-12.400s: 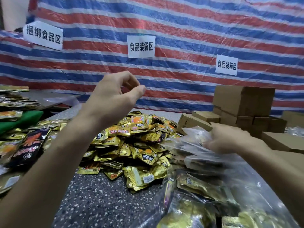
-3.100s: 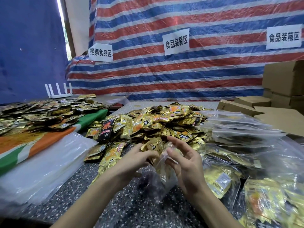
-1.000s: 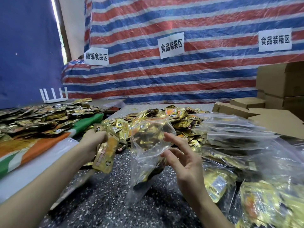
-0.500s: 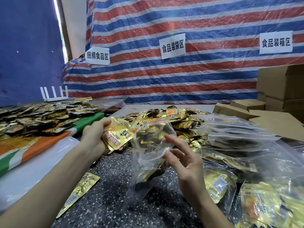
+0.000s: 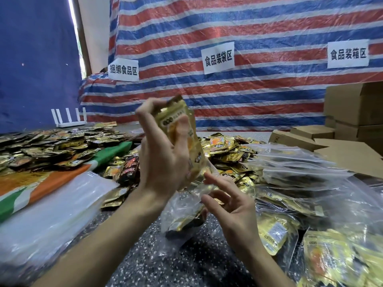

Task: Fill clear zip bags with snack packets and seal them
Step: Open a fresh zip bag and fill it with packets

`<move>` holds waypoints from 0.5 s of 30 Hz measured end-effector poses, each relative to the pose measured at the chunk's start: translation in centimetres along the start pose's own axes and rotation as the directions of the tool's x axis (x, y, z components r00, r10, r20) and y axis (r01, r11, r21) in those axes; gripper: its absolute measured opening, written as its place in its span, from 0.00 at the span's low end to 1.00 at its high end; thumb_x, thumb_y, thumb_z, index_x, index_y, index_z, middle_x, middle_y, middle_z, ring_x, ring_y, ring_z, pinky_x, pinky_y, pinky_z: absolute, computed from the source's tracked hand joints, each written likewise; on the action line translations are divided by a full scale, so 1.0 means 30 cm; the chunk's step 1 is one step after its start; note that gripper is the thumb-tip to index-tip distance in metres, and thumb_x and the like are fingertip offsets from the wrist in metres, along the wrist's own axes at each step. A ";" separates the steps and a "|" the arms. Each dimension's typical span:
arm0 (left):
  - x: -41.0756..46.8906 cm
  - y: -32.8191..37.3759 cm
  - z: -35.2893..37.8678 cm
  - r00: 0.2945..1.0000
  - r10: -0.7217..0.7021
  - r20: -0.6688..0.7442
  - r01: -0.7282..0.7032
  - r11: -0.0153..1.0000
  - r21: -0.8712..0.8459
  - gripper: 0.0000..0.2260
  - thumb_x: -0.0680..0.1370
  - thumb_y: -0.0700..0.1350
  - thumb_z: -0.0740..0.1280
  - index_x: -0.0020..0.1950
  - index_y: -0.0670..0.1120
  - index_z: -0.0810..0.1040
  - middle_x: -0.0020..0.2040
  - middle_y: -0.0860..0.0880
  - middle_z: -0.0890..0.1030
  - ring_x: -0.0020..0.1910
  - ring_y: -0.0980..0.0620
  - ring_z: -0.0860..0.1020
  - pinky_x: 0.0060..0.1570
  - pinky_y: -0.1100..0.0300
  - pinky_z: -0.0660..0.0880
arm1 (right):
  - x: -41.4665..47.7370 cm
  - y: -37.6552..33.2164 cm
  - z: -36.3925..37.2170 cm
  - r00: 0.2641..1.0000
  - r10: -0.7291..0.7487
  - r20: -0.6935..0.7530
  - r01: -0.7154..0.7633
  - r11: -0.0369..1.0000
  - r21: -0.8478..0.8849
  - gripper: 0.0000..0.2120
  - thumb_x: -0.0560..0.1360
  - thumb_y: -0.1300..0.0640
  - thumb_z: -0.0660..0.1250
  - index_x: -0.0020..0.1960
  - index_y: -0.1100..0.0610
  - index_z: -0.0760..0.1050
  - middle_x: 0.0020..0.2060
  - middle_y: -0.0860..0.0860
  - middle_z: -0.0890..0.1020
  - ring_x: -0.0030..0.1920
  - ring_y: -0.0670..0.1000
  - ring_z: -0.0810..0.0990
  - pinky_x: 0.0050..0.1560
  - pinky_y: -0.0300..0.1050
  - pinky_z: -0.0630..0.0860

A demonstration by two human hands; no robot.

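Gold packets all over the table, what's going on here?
A person is packing snacks by hand. The left hand grips gold packets just above a clear zip bag, whose mouth the right hand holds open. A few packets lie in the bag's bottom; it is not sealed. A loose pile sits behind, filled bags to the right.

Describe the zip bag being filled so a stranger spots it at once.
Under the middle sign on the striped tarp, before the packet pile on the table, the right hand holds the clear zip bag. Unlike the flat bags stacked to its right, it has packets at its bottom and the left hand's gold packet above it.
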State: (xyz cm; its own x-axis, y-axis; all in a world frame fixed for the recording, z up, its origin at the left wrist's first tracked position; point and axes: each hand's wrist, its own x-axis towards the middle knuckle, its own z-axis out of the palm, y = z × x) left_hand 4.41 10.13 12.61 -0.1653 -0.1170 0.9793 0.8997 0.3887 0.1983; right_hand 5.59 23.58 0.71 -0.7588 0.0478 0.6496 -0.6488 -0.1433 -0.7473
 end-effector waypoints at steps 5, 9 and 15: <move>-0.030 0.013 0.007 0.997 0.071 -0.035 -0.071 0.997 0.007 0.13 0.83 0.39 0.64 0.58 0.48 0.60 0.52 0.76 0.72 0.42 0.68 0.78 0.34 0.69 0.77 | 0.000 -0.010 0.007 1.000 0.004 -0.011 -0.004 1.000 0.017 0.21 0.72 0.61 0.75 0.63 0.49 0.81 0.54 0.53 0.81 0.47 0.56 0.84 0.47 0.43 0.82; -0.021 0.011 0.001 0.990 0.115 -0.085 -0.114 0.993 0.016 0.14 0.82 0.39 0.65 0.61 0.40 0.61 0.54 0.77 0.69 0.46 0.71 0.77 0.40 0.74 0.74 | -0.003 -0.017 0.012 1.000 0.007 -0.014 -0.006 0.999 0.032 0.21 0.72 0.61 0.75 0.63 0.47 0.81 0.54 0.54 0.81 0.47 0.59 0.84 0.45 0.44 0.83; -0.115 -0.040 -0.002 0.998 0.041 0.037 -0.043 0.997 0.056 0.14 0.81 0.46 0.66 0.58 0.49 0.61 0.53 0.74 0.74 0.41 0.69 0.79 0.33 0.67 0.78 | 0.000 -0.027 0.013 0.998 0.009 -0.060 -0.004 0.996 0.093 0.19 0.70 0.62 0.76 0.58 0.47 0.83 0.53 0.53 0.84 0.48 0.50 0.85 0.44 0.41 0.81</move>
State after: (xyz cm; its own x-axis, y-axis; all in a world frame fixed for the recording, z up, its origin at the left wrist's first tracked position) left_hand 3.90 10.01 9.00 -0.1431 -0.0671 0.9874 0.8819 0.4442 0.1580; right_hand 6.13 23.30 1.36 -0.7668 0.1053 0.6332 -0.6379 -0.2346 -0.7335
